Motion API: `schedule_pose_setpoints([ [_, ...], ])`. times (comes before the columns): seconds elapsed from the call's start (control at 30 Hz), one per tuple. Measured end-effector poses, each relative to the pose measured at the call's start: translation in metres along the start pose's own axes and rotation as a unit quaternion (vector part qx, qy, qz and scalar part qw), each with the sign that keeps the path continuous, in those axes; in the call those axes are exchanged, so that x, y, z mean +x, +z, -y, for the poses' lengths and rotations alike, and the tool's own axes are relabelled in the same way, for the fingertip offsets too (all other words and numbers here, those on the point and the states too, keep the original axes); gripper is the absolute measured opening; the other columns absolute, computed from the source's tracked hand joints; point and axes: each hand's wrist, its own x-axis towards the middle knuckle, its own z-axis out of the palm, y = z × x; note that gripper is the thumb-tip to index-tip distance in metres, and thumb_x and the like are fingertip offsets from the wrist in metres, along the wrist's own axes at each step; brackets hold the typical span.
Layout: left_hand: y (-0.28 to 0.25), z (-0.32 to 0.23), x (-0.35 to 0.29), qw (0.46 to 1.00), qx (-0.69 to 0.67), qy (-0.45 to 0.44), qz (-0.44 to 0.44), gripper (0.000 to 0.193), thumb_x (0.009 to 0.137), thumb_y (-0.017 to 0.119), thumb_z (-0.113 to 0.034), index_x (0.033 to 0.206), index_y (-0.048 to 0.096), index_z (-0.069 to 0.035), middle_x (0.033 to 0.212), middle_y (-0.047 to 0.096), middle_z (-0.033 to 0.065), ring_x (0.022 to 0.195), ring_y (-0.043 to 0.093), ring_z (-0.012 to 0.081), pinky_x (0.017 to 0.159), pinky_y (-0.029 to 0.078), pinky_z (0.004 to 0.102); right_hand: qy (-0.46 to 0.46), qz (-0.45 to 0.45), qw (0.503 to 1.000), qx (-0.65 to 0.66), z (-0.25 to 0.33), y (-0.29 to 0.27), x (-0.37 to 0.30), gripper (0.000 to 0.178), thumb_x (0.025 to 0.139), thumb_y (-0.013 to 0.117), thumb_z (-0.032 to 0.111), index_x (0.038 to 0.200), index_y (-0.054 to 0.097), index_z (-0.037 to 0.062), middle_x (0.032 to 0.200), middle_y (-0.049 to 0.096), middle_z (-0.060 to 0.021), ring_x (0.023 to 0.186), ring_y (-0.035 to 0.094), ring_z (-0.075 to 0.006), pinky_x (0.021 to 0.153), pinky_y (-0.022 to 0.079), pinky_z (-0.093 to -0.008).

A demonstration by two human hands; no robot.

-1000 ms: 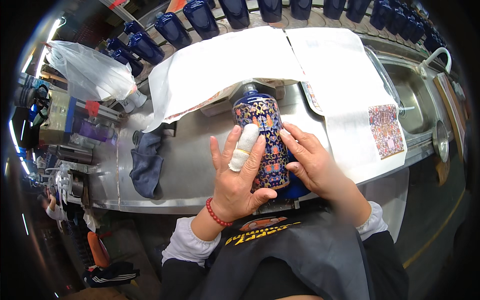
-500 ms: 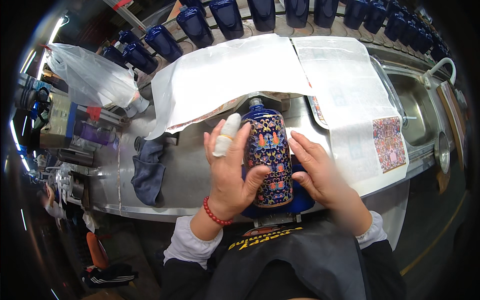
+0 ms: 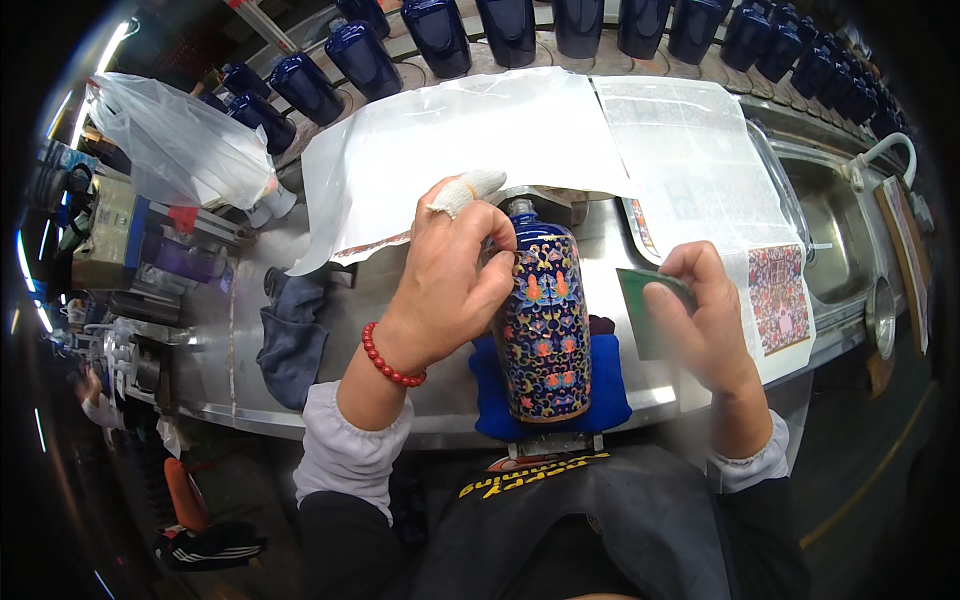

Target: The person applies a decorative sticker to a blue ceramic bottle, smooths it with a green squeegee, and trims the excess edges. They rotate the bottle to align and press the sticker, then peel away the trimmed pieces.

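Note:
A dark blue bottle (image 3: 545,330) covered in a colourful floral and gold pattern lies on a blue cloth (image 3: 607,390) in front of me, its neck pointing away. At the bottle's upper left edge is my left hand (image 3: 445,270), thumb and index finger pinched together; whatever is between the fingertips is too small to make out. One of its fingers wears a whitish wrap with a yellow band. Off to the bottle's right, my right hand (image 3: 705,320), partly blurred, grips a thin flat green scraper (image 3: 640,310) that hangs over the metal worktop.
White sheets (image 3: 450,140) cover the worktop's far part, one bearing a floral printed panel (image 3: 780,295). A grey-blue rag (image 3: 292,335) lies to the left. Plain blue bottles (image 3: 510,30) line the far edge. On the right is a metal sink (image 3: 825,200).
My right hand has left the bottle's side and now holds the green scraper to the right. My left hand has changed from resting flat along the bottle to pinching at its upper edge.

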Motion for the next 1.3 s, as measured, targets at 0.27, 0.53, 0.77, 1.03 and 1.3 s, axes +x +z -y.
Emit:
schedule_pose_setpoints([
  [0.27, -0.002, 0.004, 0.006, 0.999, 0.015, 0.043, 0.002, 0.013, 0.078, 0.063, -0.006, 0.091, 0.061, -0.005, 0.09, 0.061, 0.0154, 0.114, 0.053, 0.0424, 0.112, 0.033, 0.0494, -0.027, 0.102, 0.994, 0.035, 0.013, -0.007, 0.05, 0.022, 0.095, 0.07, 0.02, 0.104, 0.064, 0.0013, 0.086, 0.065, -0.0032, 0.078, 0.059, -0.008, 0.07, 0.048, -0.0237],
  [0.53, -0.009, 0.005, -0.009, 0.999, -0.024, 0.047, -0.001, 0.013, 0.078, 0.065, -0.007, 0.091, 0.065, -0.006, 0.103, 0.064, 0.0178, 0.124, 0.048, 0.0441, 0.113, 0.032, 0.0495, -0.014, 0.208, 0.975, 0.072, 0.026, 0.012, 0.085, 0.024, 0.095, 0.072, 0.023, 0.104, 0.068, 0.0013, 0.088, 0.068, -0.0025, 0.082, 0.061, -0.0083, 0.074, 0.05, -0.0249],
  [0.77, -0.009, 0.011, -0.021, 0.998, -0.049, 0.02, -0.019, 0.016, 0.081, 0.068, -0.009, 0.097, 0.067, -0.006, 0.107, 0.065, 0.0171, 0.13, 0.045, 0.0426, 0.115, 0.03, 0.0488, -0.008, 0.25, 0.968, 0.019, 0.037, 0.018, 0.085, 0.023, 0.093, 0.074, 0.02, 0.105, 0.069, 0.0005, 0.086, 0.069, -0.0042, 0.079, 0.063, -0.0095, 0.072, 0.052, -0.0258],
  [1.03, -0.001, 0.007, -0.023, 0.999, -0.03, 0.017, -0.017, 0.017, 0.079, 0.066, -0.007, 0.096, 0.066, -0.006, 0.101, 0.063, 0.0165, 0.123, 0.047, 0.0425, 0.112, 0.031, 0.0495, -0.031, 0.232, 0.972, -0.02, 0.038, 0.02, 0.083, 0.024, 0.092, 0.074, 0.02, 0.104, 0.067, 0.0001, 0.083, 0.069, -0.0054, 0.076, 0.063, -0.0106, 0.069, 0.052, -0.0263],
  [1.3, -0.001, 0.008, -0.023, 0.999, -0.029, 0.022, -0.01, 0.018, 0.076, 0.065, -0.006, 0.094, 0.064, -0.007, 0.102, 0.061, 0.0171, 0.121, 0.047, 0.044, 0.109, 0.032, 0.0503, -0.042, 0.229, 0.971, -0.054, 0.042, 0.016, 0.084, 0.024, 0.092, 0.074, 0.022, 0.101, 0.066, 0.0012, 0.08, 0.067, -0.0045, 0.073, 0.061, -0.0102, 0.065, 0.05, -0.0261],
])
